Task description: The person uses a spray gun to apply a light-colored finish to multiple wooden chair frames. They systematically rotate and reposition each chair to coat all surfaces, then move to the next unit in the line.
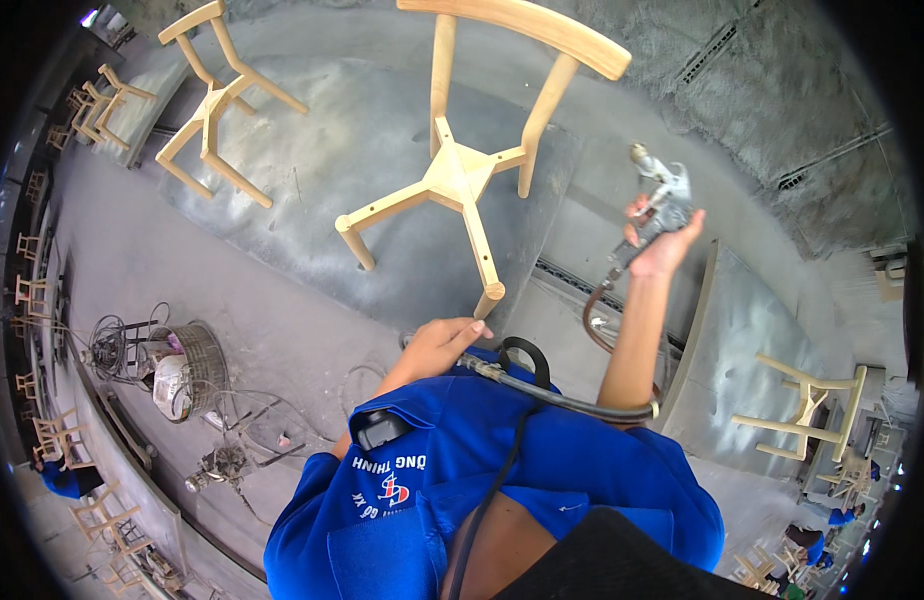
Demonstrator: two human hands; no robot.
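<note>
My right hand (660, 250) is closed around a metal spray gun (667, 200), held up to the right of a pale wooden chair frame (460, 175). A brown hose bends down from the gun's handle. The chair frame stands upright on a grey metal-topped table, its curved backrest on the far side and its cross-shaped seat support bare. My left hand (444, 345) is at the near leg of this frame, fingers closed at the leg's lower part; the fingertips are partly hidden.
Another chair frame (217, 100) stands on the table (312, 240) at the far left. A thick hose (572, 400) crosses in front of me. At lower left are a bucket (187, 375), a pump (222, 468) and tangled hoses. One more chair frame (807, 405) rests at right.
</note>
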